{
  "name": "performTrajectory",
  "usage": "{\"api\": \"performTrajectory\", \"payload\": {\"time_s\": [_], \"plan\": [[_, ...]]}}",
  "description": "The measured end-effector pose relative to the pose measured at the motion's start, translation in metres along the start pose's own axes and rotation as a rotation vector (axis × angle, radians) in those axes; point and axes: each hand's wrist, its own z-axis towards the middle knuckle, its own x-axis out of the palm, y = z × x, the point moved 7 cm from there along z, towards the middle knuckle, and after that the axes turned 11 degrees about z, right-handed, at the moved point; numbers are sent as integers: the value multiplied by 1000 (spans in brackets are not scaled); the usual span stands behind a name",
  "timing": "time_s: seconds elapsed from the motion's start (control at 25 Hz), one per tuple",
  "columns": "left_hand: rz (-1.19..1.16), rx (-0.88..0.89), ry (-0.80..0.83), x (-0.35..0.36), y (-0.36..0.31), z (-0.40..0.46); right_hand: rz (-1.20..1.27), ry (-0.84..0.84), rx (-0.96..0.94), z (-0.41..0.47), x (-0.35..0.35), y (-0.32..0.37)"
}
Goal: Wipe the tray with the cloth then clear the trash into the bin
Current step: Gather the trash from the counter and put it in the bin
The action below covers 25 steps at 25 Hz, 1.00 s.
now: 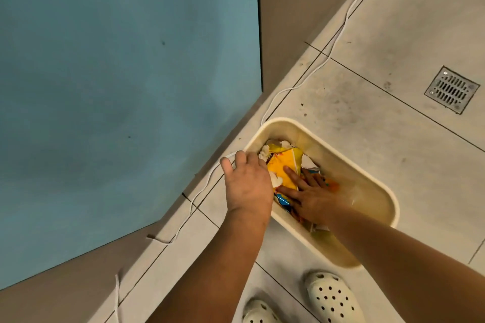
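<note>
- The cream plastic bin with rounded corners [367, 162] stands on the pale tiled floor [393, 34], in the lower right part of the frame. Its long axis runs from the upper left to the lower right.
- The trash, a crumpled yellow wrapper with white paper scraps [284, 169], lies inside the bin, at its upper left end.
- The right hand [311, 195] is inside the bin. Its fingers are straight and spread flat, and they press on the lower edge of the wrapper. It holds nothing closed.
- The left hand [248, 186] is at the left rim of the bin, just beside the wrapper. The fingers curl downward near the rim and a white scrap, but I cannot tell if they grip something.
- From the right hand the trash lies up and to the left, so this hand is already on it. My judgement is that the trash is being pushed down, the last part of the task.
- The tray and the cloth are not in view.
- A thin white cable [338, 31] runs over the floor beside the blue panel [118, 86], and it passes close to the left hand.
- A square metal floor drain [452, 89] is at the right edge, and two white perforated clogs [332, 296] are at the bottom.
</note>
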Motion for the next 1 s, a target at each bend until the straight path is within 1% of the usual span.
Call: {"api": "performTrajectory", "payload": {"time_s": [0.08, 0.16, 0.28, 0.36, 0.48, 0.56, 0.64, 0.8, 0.88, 0.96, 1.0], "plan": [[36, 9, 64, 1, 0, 2, 24, -25, 49, 1, -6, 7], [-2, 29, 102, -5, -2, -10, 107, -82, 79, -4, -18, 16], [-230, 44, 20, -24, 2, -52, 305, -217, 55, -27, -37, 32], [-381, -7, -3, -33, 18, -84, 388, -295, 37, -60, -49, 40], [-591, -124, 104, -39, 45, -135, 475, -404, 55, -129, -61, 42], [-707, -178, 136, -49, 60, -163, 534, -414, 84, -175, -68, 40], [-820, -238, 140, -71, 81, -198, 518, -400, 85, -225, -89, 52], [-1025, -350, 87, -140, 127, -282, 425, -397, -33, -339, -166, 105], [-1147, -405, -19, -187, 157, -316, 419, -404, -159, -390, -208, 147], [-1245, -474, -152, -242, 197, -353, 409, -451, -302, -442, -260, 188], [-1265, -494, -188, -267, 208, -375, 431, -479, -357, -470, -279, 205]]}}
